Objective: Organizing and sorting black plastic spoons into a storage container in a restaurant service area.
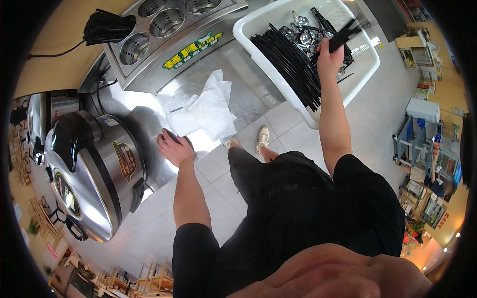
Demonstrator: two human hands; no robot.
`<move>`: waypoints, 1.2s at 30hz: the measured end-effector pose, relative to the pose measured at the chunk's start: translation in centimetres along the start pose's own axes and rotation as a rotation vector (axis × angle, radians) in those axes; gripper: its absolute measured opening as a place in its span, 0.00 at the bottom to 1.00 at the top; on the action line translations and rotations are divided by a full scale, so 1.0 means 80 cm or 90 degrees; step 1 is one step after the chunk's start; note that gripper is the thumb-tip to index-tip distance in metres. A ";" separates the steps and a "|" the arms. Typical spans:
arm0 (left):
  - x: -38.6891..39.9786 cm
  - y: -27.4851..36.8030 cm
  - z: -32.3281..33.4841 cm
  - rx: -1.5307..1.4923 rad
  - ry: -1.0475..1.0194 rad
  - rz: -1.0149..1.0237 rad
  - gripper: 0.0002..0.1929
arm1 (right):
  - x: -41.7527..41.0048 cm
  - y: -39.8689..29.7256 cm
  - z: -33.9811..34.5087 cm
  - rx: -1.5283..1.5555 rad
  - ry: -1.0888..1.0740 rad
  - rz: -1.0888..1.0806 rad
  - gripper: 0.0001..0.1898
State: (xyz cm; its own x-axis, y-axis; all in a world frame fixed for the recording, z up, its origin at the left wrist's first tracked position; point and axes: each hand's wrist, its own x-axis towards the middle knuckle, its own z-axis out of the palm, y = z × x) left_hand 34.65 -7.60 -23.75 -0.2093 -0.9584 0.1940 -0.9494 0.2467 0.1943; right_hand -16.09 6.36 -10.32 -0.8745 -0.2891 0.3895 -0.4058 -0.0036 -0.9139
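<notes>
My right hand [330,59] grips a bundle of black chopsticks [342,36], blurred at its far end, above a white plastic basket [363,80]. Inside the basket, many black chopsticks [287,67] lie side by side along the left. Metal spoons [305,38] are heaped beside them, partly hidden by my right hand and its bundle. My left hand [176,148] rests palm down on the stainless steel counter [246,98], thumb apart from the fingers. Just beyond it lie crumpled white paper sheets [213,106].
A steel cutlery holder [138,76] with perforated cups stands at the back; black chopsticks [108,28] fill one cup. Left of my left hand is a large steel rice cooker [100,175]. Cables [97,93] run behind it. A person [439,186] is far off at the right.
</notes>
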 end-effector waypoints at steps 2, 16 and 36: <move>0.000 0.001 0.001 0.007 0.002 0.011 0.31 | -0.005 -0.004 0.008 0.100 0.020 0.004 0.07; -0.001 -0.001 0.002 -0.012 -0.005 0.009 0.31 | -0.027 0.031 0.052 -0.035 -0.191 0.053 0.06; -0.001 0.000 0.001 0.002 -0.006 0.011 0.31 | -0.056 0.047 0.063 0.134 -0.241 0.139 0.07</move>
State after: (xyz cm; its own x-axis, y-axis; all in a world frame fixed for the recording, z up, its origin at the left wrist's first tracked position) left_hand 34.66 -7.51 -23.87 -0.2278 -0.9553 0.1886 -0.9465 0.2627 0.1872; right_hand -12.34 2.79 -16.05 -0.7589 -0.6330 0.1530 -0.1267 -0.0868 -0.9881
